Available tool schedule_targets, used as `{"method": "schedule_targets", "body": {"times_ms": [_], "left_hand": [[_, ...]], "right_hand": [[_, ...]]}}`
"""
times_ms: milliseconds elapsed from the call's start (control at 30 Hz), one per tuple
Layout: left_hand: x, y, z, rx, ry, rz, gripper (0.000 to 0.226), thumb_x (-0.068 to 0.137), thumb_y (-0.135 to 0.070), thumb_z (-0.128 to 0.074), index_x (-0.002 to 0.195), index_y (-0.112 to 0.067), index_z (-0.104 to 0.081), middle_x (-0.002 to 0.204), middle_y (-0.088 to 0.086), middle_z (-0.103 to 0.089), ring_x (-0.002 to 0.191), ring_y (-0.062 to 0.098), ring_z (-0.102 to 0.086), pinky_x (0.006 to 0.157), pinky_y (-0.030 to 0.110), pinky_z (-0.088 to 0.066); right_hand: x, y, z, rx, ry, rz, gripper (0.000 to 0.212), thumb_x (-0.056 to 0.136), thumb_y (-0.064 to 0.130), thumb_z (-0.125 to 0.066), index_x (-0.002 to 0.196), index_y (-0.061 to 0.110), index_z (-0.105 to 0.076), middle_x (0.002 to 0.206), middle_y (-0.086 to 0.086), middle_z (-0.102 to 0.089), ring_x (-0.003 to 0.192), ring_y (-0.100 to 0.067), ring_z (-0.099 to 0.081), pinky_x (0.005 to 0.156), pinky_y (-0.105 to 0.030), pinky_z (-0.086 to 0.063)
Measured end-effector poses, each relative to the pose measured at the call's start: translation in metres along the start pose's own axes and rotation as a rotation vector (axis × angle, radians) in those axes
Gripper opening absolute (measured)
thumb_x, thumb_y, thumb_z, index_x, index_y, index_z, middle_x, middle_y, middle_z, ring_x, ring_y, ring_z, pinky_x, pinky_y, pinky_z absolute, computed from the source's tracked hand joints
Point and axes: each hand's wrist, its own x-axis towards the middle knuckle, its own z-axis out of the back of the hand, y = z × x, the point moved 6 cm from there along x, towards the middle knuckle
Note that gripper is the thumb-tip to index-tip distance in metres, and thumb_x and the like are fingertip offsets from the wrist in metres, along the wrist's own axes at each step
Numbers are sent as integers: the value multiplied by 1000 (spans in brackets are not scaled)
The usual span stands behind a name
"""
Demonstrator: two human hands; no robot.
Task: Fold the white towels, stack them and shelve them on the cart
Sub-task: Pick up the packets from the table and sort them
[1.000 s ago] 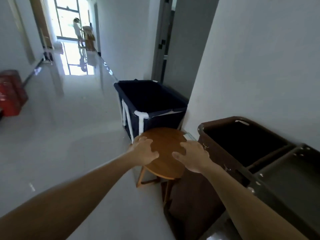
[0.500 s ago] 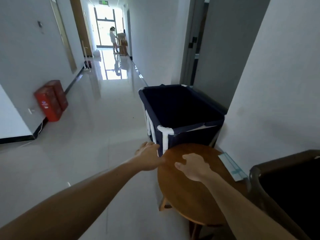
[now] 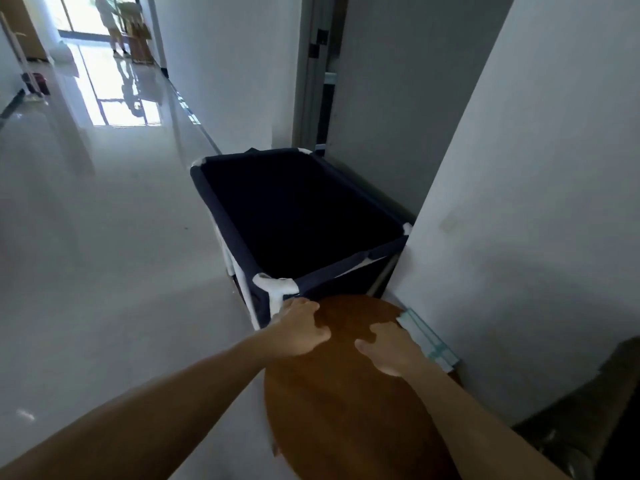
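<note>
Left hand [image 3: 301, 329] and right hand [image 3: 389, 348] hold wooden stool [image 3: 346, 403] on glossy floor [image 3: 104, 254].

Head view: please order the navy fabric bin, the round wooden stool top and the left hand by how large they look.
1-2. The navy fabric bin and the wooden stool top: alike; the top is nearer and cut by the frame, so unranked.
3. The left hand, clearly smallest.
</note>
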Motion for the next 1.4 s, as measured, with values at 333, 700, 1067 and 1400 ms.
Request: {"method": "schedule_targets", "body": {"times_ms": [333, 700, 1067, 1400], "left_hand": [[138, -29, -15, -57, 340, -177, 35, 98, -44, -51, 130, -29, -51, 130, -8, -50, 127, 17, -44, 101, 27, -36], [248, -91, -109, -22, 488, -116, 54, 100, -44, -51, 146, -17, -44, 145, 4, -49, 130, 21, -48, 104, 27, -35], [358, -91, -235, -88, 602, -14, 46, 100, -31, -55, 142, -11, -48, 137, 5, -53, 124, 19, -51, 90, 16, -35], [401, -66, -301, -166, 583, 35, 31, 95, -29, -62, 122, -14, -62, 121, -4, -61, 100, 9, -54, 78, 16, -37]], "right_hand": [[73, -65, 17, 191, -10, -303, 68, 84, 68, -43, 124, 15, -59, 119, -8, -61, 103, -24, -60, 90, -38, -52], [171, -193, -27, 408, 59, -512, 53, 87, 52, -55, 119, 11, -61, 122, -14, -63, 107, -33, -62, 92, -38, -51], [255, -314, -90, 329, 13, -627, 49, 93, 45, -54, 127, 9, -52, 129, -17, -54, 117, -37, -55, 97, -39, -47], [273, -330, -130, 41, -198, -689, 44, 75, 33, -79, 108, 7, -65, 104, -19, -63, 95, -40, -60, 83, -44, -48]]}}
